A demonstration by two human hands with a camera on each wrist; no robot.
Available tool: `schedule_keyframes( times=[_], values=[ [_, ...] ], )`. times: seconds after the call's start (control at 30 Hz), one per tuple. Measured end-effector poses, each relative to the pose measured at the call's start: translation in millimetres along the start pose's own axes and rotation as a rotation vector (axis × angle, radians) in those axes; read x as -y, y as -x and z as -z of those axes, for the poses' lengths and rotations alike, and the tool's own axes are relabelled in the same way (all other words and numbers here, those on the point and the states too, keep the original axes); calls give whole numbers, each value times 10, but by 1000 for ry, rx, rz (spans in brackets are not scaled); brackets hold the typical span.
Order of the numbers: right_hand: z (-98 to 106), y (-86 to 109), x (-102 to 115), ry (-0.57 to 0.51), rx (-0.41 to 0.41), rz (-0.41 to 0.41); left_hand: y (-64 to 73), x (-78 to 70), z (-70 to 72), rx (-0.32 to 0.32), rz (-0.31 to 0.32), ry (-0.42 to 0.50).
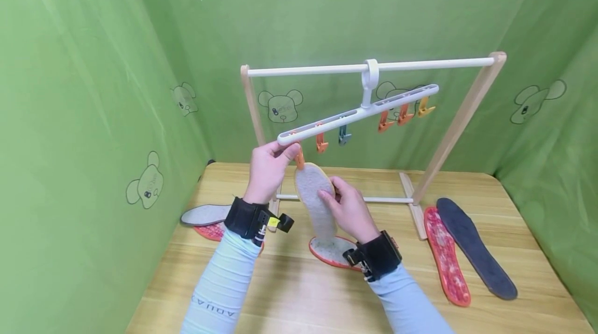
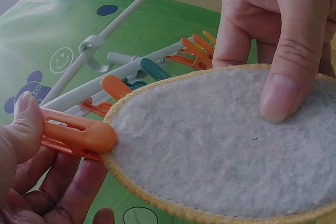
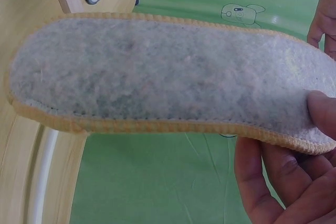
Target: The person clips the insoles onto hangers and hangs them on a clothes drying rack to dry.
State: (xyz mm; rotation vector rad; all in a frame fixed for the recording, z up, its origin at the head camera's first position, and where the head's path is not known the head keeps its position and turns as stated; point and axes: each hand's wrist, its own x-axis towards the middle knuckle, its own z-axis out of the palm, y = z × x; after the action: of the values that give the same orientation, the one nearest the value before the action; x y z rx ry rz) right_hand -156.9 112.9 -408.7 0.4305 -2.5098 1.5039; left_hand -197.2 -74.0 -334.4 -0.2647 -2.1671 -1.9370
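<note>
Nearest us on the wood-grain desk [image 1: 280, 303] lies a grey-faced, red-edged insole [image 1: 327, 252], partly hidden by the right wrist's black strap; to the right rest a red patterned insole [image 1: 447, 258] and a dark navy one [image 1: 476, 248], and at left, half behind our other wrist, a grey dark-edged insole [image 1: 205, 214] overlaps a red one [image 1: 208, 231]. Above the desk our right hand [image 1: 351, 208] pinches the side of a fuzzy grey insole with yellow stitched edging [image 1: 312, 188], held upright below the hanger. Our left hand [image 1: 268, 168] pinches an orange plastic clip [image 2: 100, 139], whose rounded tip overlaps the insole's upper edge. We judge clipping this insole to be the step in hand; the next move calls for easing the clip's handles so it bites, with the right hand steadying until it holds. How firmly it grips already, we cannot tell. Beyond, the white plastic hanger [image 1: 327, 123] carries further orange, teal and yellow clips, none holding anything, and hooks over the white crossbar [image 1: 303, 70] of a wooden-legged rack before a green curtain [image 1: 420, 12]. We see no containers.
</note>
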Motion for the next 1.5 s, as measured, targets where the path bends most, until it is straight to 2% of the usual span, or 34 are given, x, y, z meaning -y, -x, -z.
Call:
schedule_keyframes(
  times=[0.17, 0.53, 0.83, 1.5],
  values=[
    [-7, -17, 16, -11, 3, 0, -5, 11, -11, -2, -4, 28],
    [-4, -52, 39, -18, 26, -11, -7, 14, -15, -2, -21, 23],
    [-14, -67, 50, -9, 20, -5, 4, -6, -12, -3, -7, 35],
    [-31, -102, 71, -37, 39, 17, -4, -8, -6, 11, -62, 24]
  ],
)
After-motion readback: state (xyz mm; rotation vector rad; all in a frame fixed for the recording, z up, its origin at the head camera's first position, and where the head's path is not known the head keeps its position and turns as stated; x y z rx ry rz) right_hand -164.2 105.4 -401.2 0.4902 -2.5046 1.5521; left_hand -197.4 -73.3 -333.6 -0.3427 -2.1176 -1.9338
